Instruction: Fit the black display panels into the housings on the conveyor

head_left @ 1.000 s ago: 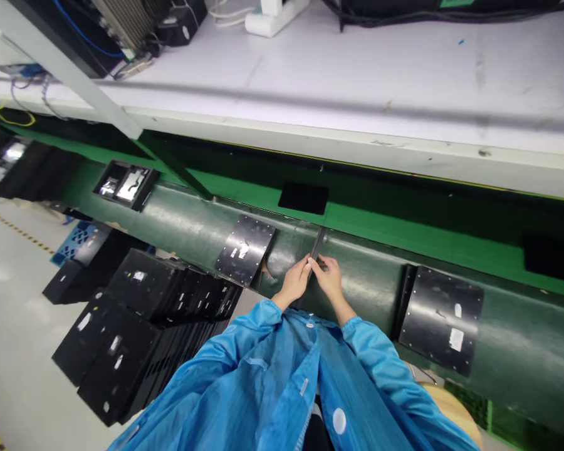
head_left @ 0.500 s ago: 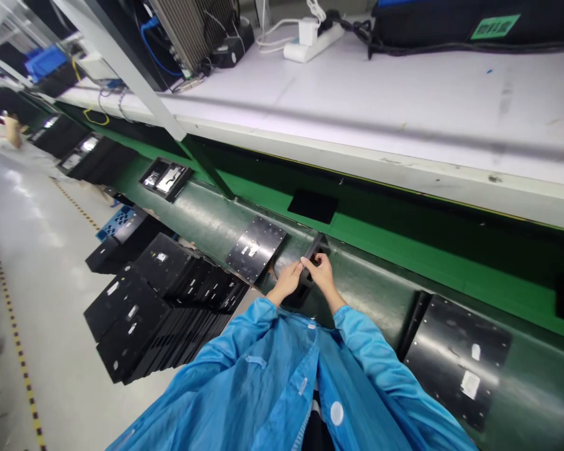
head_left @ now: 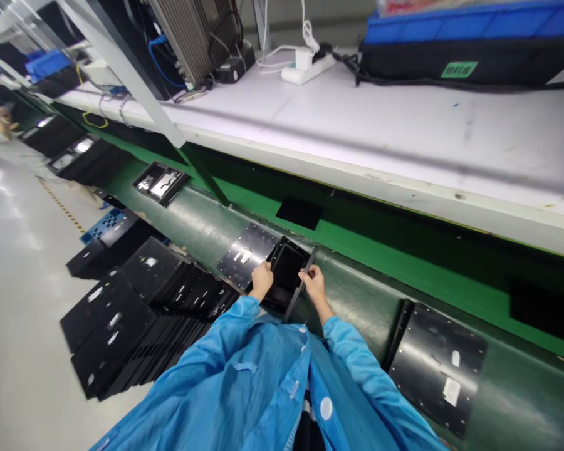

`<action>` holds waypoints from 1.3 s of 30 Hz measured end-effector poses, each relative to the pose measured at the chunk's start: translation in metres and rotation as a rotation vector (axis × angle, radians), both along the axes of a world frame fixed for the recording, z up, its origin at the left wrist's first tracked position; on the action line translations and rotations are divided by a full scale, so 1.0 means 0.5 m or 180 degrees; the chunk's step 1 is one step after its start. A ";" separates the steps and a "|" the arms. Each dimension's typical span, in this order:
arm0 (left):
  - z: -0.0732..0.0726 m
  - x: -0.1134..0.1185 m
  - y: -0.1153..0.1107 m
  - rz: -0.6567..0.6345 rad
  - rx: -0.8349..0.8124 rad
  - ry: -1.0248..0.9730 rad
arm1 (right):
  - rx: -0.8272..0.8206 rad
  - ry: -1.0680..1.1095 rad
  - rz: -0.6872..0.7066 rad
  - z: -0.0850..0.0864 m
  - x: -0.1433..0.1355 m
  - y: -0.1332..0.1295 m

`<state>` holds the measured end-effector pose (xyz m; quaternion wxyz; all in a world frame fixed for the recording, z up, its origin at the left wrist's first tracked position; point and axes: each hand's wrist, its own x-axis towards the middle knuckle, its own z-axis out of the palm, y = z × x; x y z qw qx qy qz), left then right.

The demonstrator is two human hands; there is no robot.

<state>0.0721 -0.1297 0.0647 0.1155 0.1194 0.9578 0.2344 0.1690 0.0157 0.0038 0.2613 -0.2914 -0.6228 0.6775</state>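
A shallow black case [head_left: 286, 269] with a dark, recessed inside sits on the green belt in front of me. My left hand [head_left: 262, 279] is closed at its left edge, fingers curled over the rim. On the opposite side my right hand [head_left: 314, 282] pinches the case's raised long edge, which looks like a thin grey strip. The near end of the case is partly behind my sleeves. Left of my left hand, a flat black panel [head_left: 248, 255] with white labels and studs along its edges lies against the case.
Another labelled black panel [head_left: 439, 369] lies to the right on the belt [head_left: 357, 294]. Stacked black panels [head_left: 117, 326] stand on the floor at left. Above the belt runs a white shelf [head_left: 333, 119] with a power strip [head_left: 308, 69] and a bin [head_left: 451, 56].
The black case has gone from standing on edge to lying with its inside facing up. My hands have moved apart, from close together to opposite sides of it. The view has shifted slightly.
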 end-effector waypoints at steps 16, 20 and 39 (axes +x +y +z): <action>-0.015 -0.393 -0.223 -0.0184 0.0008 0.0341 | -0.0170 -0.1857 -0.1266 -0.082 0.235 0.160; -0.051 -0.432 -0.242 -0.0133 -0.0012 0.0267 | 0.0415 -0.2646 -0.1366 -0.112 0.230 0.171; -0.103 -0.676 0.329 -0.0026 -0.0198 -0.0220 | 0.0268 -0.3765 -0.1465 -0.094 0.263 0.002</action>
